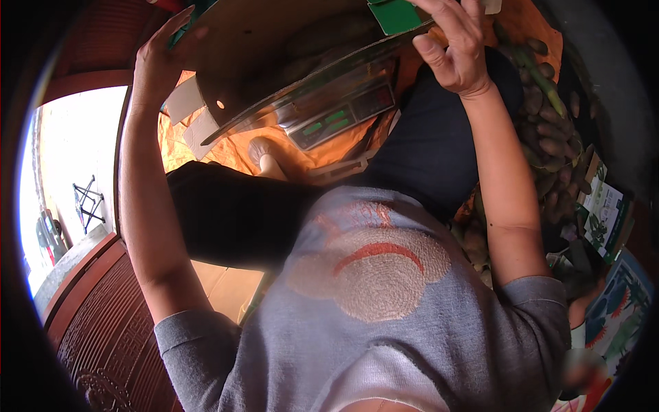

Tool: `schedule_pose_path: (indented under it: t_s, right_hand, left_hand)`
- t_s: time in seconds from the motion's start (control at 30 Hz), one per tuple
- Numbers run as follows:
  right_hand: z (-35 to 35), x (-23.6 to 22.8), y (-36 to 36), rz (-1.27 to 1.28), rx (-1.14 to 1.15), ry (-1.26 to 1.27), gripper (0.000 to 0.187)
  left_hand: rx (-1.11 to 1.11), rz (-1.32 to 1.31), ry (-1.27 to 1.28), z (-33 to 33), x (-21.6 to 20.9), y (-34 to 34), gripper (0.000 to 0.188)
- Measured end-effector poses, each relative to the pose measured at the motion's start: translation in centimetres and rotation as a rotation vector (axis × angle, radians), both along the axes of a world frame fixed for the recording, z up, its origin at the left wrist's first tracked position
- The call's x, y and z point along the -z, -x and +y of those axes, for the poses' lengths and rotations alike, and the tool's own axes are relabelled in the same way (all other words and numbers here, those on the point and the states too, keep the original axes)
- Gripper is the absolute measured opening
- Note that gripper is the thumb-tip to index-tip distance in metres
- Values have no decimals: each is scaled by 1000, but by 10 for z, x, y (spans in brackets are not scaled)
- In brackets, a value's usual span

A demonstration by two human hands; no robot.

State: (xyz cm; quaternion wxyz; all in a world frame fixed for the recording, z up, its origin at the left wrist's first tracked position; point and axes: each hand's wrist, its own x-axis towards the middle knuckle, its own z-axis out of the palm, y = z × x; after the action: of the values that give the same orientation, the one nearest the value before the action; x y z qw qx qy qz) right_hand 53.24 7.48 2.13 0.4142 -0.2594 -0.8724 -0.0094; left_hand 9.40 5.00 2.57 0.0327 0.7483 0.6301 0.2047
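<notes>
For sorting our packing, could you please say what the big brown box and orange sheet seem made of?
The big brown box looks like matte cardboard, given its stiff flaps and raw cut edge. The orange sheet is probably plastic, slightly shiny and creased, though fabric is possible.

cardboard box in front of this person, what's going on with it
A seated person has both arms raised to a large cardboard box. The left hand is at its left side; the right hand, fingers spread, is by a green panel. Whether either grips is unclear. A scale with lit green displays shows below the box's near edge. Brown produce lies piled to the right.
</notes>
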Motion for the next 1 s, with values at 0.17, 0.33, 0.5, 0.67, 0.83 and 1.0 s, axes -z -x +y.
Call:
schedule_pose_path:
  t_s: [0.17, 0.33, 0.5, 0.67, 0.83, 1.0]
  right_hand:
    - [0, 1, -3, 125, -1, 58, 61]
    - [1, 0, -7, 95, -5, 21, 59]
    - [1, 1, -8, 94, 7, 0, 56]
    - [-1, 0, -8, 91, 7, -5, 54]
    - [-2, 1, -11, 69, -1, 20, 52]
    - [-2, -18, -28, 100, 67, -89, 52]
  left_hand:
    - [-23, 31, -15, 1, -4, -6, 45]
    - [11, 16, -54, -1, -4, -8, 43]
    - [2, 1, -99, -2, -5, -8, 45]
    - [-25, 2, -94, -7, -7, -10, 44]
    - [-34, -7, -90, -7, -9, -13, 42]
    - [15, -17, -110, 1, -9, -24, 39]
